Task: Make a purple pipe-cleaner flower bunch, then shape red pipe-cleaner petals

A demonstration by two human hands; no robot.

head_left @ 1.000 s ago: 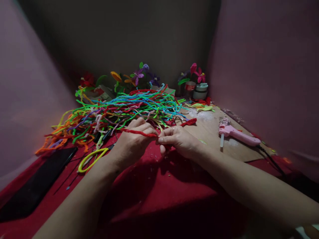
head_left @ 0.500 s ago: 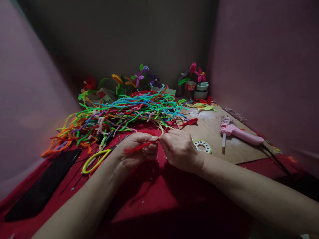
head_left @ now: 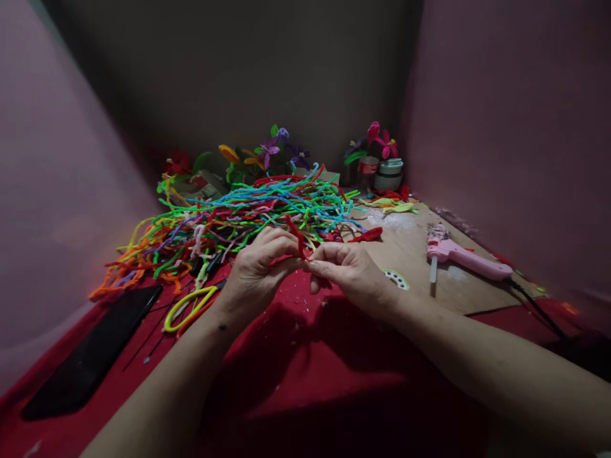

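Observation:
Between my two hands is a red pipe cleaner (head_left: pixel 296 236), bent and standing up from the fingertips. My left hand (head_left: pixel 262 264) pinches it near its lower end. The thumb and fingers of my right hand (head_left: pixel 351 270) close on the same end, almost touching the left fingertips. Both hands hover over the red cloth (head_left: pixel 305 375). Behind them spreads a large heap of coloured pipe cleaners (head_left: pixel 267 203). A finished-looking red petal shape (head_left: pixel 367 235) lies just beyond my right hand.
Yellow-handled scissors (head_left: pixel 191 310) and a black phone (head_left: pixel 90 356) lie at left. On a brown board (head_left: pixel 410 238) at right rest a pink glue gun (head_left: pixel 470 257), with its cord trailing right, and a white holed disc (head_left: pixel 396 278). Pipe-cleaner flowers (head_left: pixel 268 152) stand at the back.
The red pipe cleaner has swung from lying along my left hand to pointing upward. My left hand has turned, its fingers lifting, and both hands still meet at the pipe cleaner's end.

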